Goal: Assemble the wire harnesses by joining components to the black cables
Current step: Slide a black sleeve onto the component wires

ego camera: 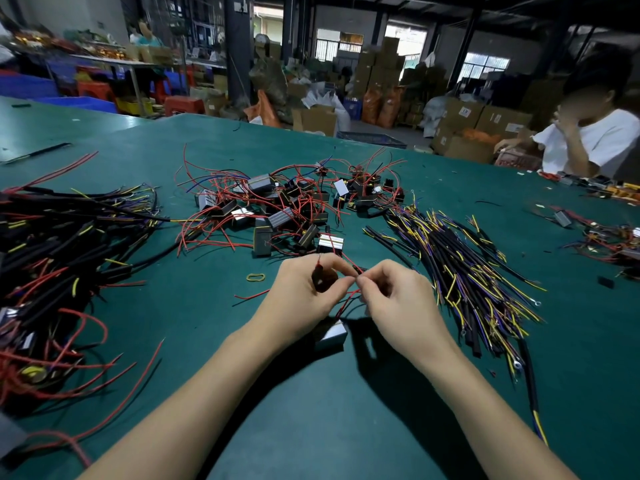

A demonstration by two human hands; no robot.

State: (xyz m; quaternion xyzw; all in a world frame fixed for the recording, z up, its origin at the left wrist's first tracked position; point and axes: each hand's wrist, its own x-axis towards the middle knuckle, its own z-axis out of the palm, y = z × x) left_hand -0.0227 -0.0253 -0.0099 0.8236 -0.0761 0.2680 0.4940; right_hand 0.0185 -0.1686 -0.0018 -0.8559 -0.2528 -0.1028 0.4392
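Your left hand (pixel 306 289) grips a small dark round component (pixel 323 279) and pinches a thin red wire (pixel 349 296); your right hand (pixel 391 299) pinches that wire's end just beside your left fingertips. The silver-grey box module (pixel 331 336) hangs below your fingers, and the loose black cables with yellow and purple leads (pixel 460 271) lie right of them. Keep both pinches close so the joint stays steady.

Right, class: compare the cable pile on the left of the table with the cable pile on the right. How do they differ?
The left pile is tangled, with loose red wires looping out; the right pile lies in a straighter fan, showing yellow and purple leads, hardly any red. Both hold black cables on the green table.
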